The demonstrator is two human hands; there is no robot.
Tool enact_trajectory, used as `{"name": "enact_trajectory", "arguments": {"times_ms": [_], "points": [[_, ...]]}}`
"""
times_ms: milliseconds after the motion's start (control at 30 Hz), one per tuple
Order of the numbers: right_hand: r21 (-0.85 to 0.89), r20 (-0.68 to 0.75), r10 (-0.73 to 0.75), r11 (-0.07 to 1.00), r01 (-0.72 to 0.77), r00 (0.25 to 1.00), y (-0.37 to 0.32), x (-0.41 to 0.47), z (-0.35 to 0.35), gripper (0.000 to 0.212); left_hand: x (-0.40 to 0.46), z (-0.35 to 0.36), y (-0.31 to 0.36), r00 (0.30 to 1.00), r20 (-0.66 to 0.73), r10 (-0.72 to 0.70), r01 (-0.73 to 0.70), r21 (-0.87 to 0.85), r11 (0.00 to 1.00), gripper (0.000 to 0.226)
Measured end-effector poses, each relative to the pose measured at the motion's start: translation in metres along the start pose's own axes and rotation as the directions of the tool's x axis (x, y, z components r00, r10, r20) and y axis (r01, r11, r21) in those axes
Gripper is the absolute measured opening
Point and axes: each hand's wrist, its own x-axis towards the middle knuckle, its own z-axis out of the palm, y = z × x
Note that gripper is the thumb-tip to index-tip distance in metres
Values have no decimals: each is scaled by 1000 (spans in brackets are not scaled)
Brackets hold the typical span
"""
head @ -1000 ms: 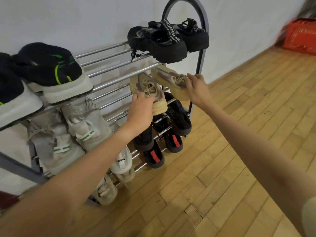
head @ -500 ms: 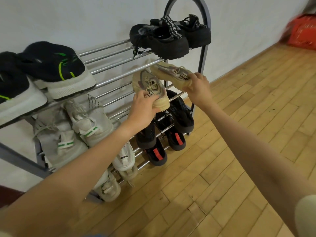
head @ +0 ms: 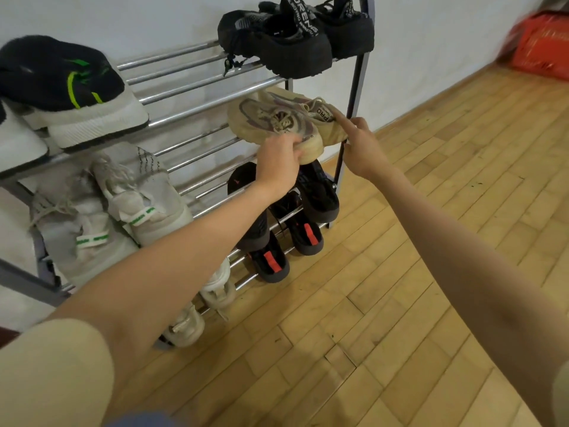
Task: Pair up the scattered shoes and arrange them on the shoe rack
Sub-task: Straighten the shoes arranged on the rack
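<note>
Two beige sneakers lie side by side on the second shelf of the metal shoe rack (head: 197,109), at its right end. My left hand (head: 281,160) grips the heel of the left beige sneaker (head: 271,121). My right hand (head: 361,147) has let go of the right beige sneaker (head: 320,114); its index finger points out and touches the heel, the other fingers loosely curled. Other pairs fill the rack: black sandals (head: 295,38) on top right, dark sneakers with white soles (head: 70,94) on top left, grey-white sneakers (head: 123,204) below them.
Black slippers with red marks (head: 286,238) and white sandals (head: 200,309) sit on the lower shelves. A white wall stands behind the rack. Wooden floor (head: 400,272) spreads to the right, with a red crate (head: 542,44) at the far right.
Both beige sneakers were pushed back onto the second shelf. My right hand released its sneaker and now only touches it with one finger. My left hand still holds its sneaker.
</note>
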Motion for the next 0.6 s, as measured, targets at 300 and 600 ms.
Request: {"name": "enact_trajectory", "arguments": {"times_ms": [300,600], "points": [[479,-407,371,865,-151,835,13,-46,85,52,-40,11,-24,983,-47,176,-179,-72,981,49],[441,-463,274,896,-49,843,36,-87,164,43,-108,31,-70,945,-12,327,-322,151,935,23]]}}
